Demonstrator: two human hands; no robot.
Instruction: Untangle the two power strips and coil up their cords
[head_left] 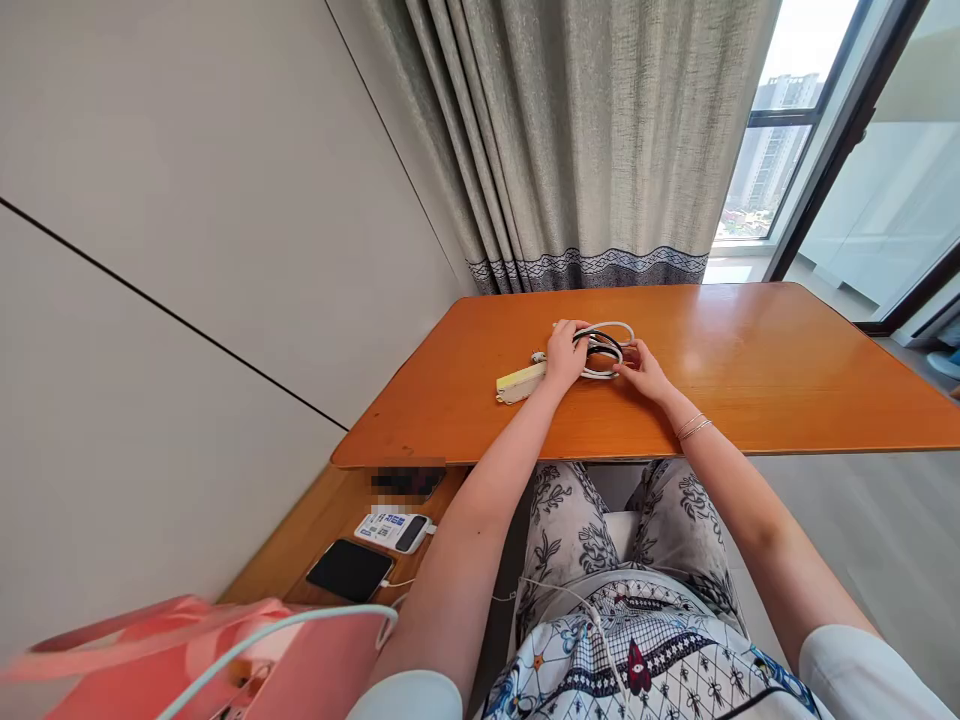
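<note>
Sit facing a curtain of coarse grey-beige weave, hung in deep folds above a darker patterned hem, straight beyond the fingers. See a smooth pale wall with thin dark seams to the left of the fingers, and a dark-framed window far to their right.

Reach over a table of glossy orange-brown wood, with angled far corners. Have a coil of smooth cable on it between the two sets of fingers, in loose round loops, white with black among them. Find a power strip, a long hard block of pale plastic with a yellowish face, just left of the left fingers and a little nearer the body; spot a small plug close beside those same fingers.

Hold the left hand palm down, with fingers curved over the coil's left side and closed on the loops. Set the right hand at the coil's right edge, with thumb nearer the body and a little apart from the forefinger; cannot tell whether the tips pinch a strand. Stretch both bare forearms forward, converging on the coil, with thin metal bracelets round the right wrist.

Notice a flat black phone and a soft pink bag well apart from the left fingers, toward the body.
</note>
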